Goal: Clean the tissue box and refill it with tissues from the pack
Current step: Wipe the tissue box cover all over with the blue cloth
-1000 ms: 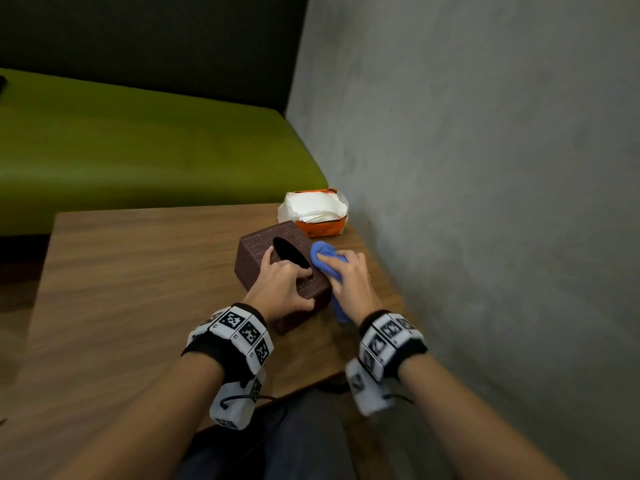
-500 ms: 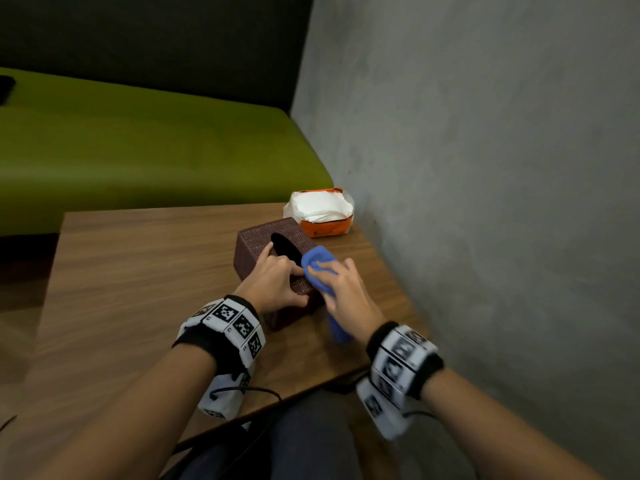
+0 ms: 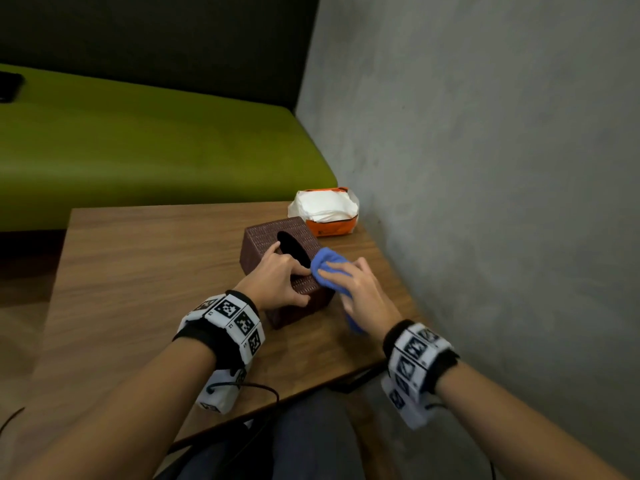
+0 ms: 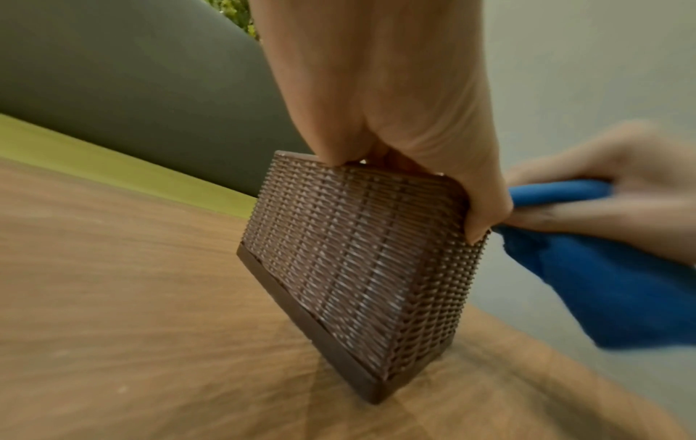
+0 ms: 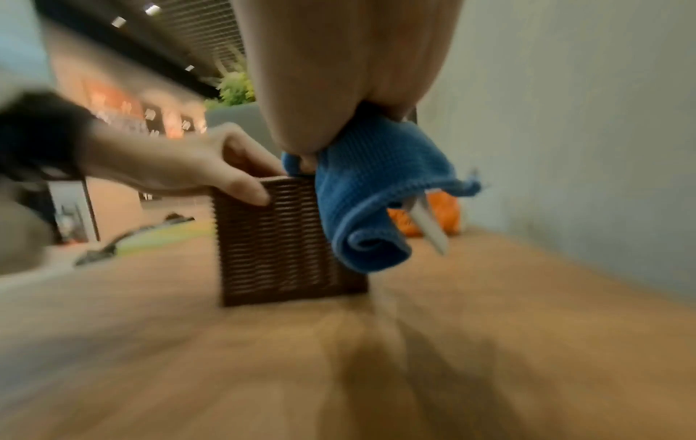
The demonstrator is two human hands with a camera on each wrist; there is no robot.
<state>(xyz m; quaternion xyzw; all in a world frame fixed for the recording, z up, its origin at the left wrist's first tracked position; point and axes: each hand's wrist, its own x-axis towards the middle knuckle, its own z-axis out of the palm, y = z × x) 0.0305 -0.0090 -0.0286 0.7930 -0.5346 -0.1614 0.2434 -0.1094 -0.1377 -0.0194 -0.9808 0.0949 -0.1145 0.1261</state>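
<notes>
A brown woven tissue box (image 3: 263, 237) (image 4: 350, 268) (image 5: 271, 238) with a dark oval opening stands on the wooden table (image 3: 145, 271). My left hand (image 3: 280, 282) (image 4: 395, 125) grips its near top edge, thumb over the side. Held in my right hand (image 3: 360, 292) (image 5: 339, 89), a blue cloth (image 3: 327, 263) (image 4: 602, 282) (image 5: 376, 208) is pressed on the box's right top edge, and its tail hangs down the right side. An orange pack of white tissues (image 3: 327, 211) (image 5: 444, 217), open at the top, sits behind the box by the wall.
A grey wall (image 3: 485, 168) runs close along the table's right side. A green bench seat (image 3: 138, 150) lies beyond the table's far edge. The table's near edge (image 3: 277, 400) is over my lap, with a cable hanging there.
My right hand with the cloth has slid from the box's right side up onto its top right edge. The left hand keeps its hold on the box.
</notes>
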